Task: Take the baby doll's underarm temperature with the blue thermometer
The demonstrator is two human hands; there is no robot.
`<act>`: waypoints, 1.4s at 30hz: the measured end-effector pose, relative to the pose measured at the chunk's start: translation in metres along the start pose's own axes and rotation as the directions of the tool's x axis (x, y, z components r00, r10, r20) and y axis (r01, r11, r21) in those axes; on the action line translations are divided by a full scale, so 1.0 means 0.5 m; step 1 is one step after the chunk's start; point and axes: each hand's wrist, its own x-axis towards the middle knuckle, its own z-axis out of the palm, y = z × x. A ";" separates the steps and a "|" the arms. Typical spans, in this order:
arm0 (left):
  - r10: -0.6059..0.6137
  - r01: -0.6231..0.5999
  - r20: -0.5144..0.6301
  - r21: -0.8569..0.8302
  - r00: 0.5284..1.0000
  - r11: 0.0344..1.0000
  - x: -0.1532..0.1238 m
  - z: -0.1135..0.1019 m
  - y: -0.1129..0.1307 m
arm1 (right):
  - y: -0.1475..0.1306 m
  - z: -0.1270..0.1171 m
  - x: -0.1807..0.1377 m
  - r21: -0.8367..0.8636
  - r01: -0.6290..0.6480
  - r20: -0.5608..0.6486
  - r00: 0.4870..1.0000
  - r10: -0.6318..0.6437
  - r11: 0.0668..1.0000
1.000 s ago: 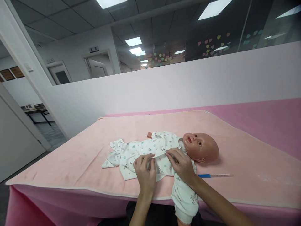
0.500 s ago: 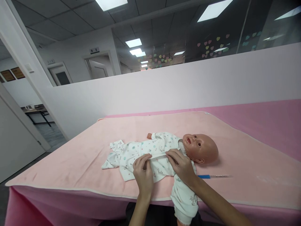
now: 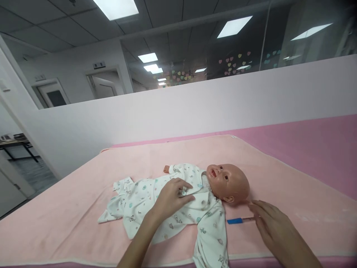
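A baby doll (image 3: 227, 182) lies on its back with its head to the right. It wears a white printed top (image 3: 189, 212), whose near sleeve (image 3: 212, 236) stretches toward me. Over the doll's chest rests my left hand (image 3: 174, 197), thumb and fingers apart, touching the cloth. My right hand (image 3: 275, 227) is to the right of the doll's head, fingers stretched out and nothing gripped. Beside its fingertips lies a slim clear stick with a blue end (image 3: 235, 221), perhaps a thermometer; the fingers hide its far tip.
A peach blanket (image 3: 83, 216) is spread under the doll, over a pink cover (image 3: 320, 149). Behind it rises a low white wall (image 3: 195, 115) topped by glass. To the left, a dark-legged table (image 3: 21, 143) is in another room.
My right hand has left the doll's chest and moved right to the slim stick. My left hand has loosened from the cloth edge and sits over the chest. The view has shifted rightward.
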 end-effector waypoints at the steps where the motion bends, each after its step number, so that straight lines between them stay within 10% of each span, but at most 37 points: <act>1: 0.020 -0.020 0.048 -0.001 0.999 1.000 0.015 0.002 0.005 | 0.016 0.004 -0.008 -0.027 0.001 0.019 1.000 -0.001 1.000; 9: -0.299 0.397 0.283 -0.416 0.911 0.818 0.148 -0.046 -0.054 | 0.044 -0.042 -0.021 0.045 0.057 0.027 0.998 -0.058 0.997; 14: -0.110 0.105 0.079 0.066 0.991 0.992 0.231 -0.083 -0.039 | 0.023 -0.135 0.017 0.056 0.034 0.011 0.999 -0.035 0.998; 18: -0.048 0.001 0.094 0.446 0.994 0.895 0.247 -0.097 0.005 | -0.059 -0.185 0.112 0.149 -0.179 0.019 0.984 0.179 0.972; 24: -0.040 -0.079 0.182 0.597 0.982 0.799 0.229 -0.122 0.019 | -0.179 -0.093 0.262 0.193 -0.063 -0.006 0.998 0.065 0.979; 32: 0.044 -0.176 0.262 0.505 0.964 0.845 0.207 -0.132 0.017 | -0.262 0.068 0.394 -0.052 -0.047 0.584 0.809 0.068 0.998; 36: 0.068 -0.202 0.274 0.497 0.959 0.844 0.204 -0.124 0.019 | -0.273 0.072 0.394 -0.059 -0.062 0.589 0.804 0.085 0.996; 42: 0.113 -0.251 0.296 0.485 0.948 0.837 0.190 -0.119 0.034 | -0.253 -0.007 0.300 0.046 -0.062 0.373 0.927 0.041 0.997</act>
